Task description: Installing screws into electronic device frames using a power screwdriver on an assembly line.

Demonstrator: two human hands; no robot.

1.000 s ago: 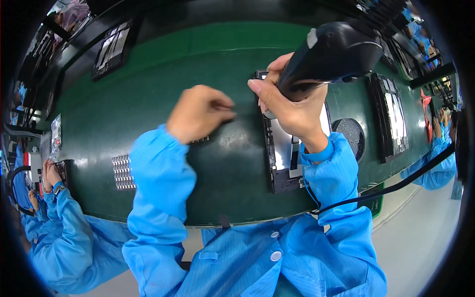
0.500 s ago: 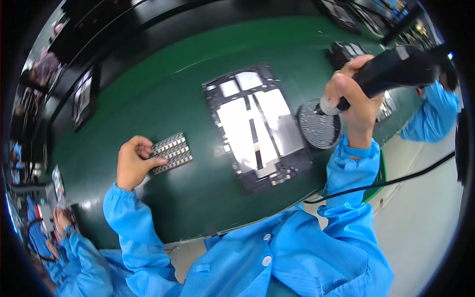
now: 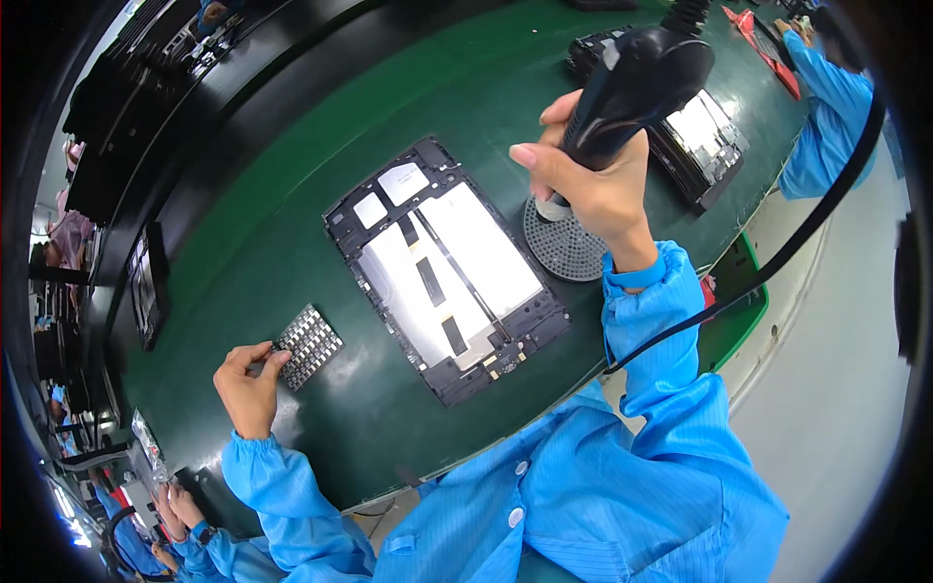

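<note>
One screwdriver (image 3: 637,83) in right hand (image 3: 604,194)

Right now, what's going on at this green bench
A person in a blue jacket holds a black handheld tool in the right hand, near a round grey dotted dish. The left hand grips a dark rectangular sheet with rows of small parts. Between the hands, a flat black-framed device with silvery panels lies on the green table.
</note>
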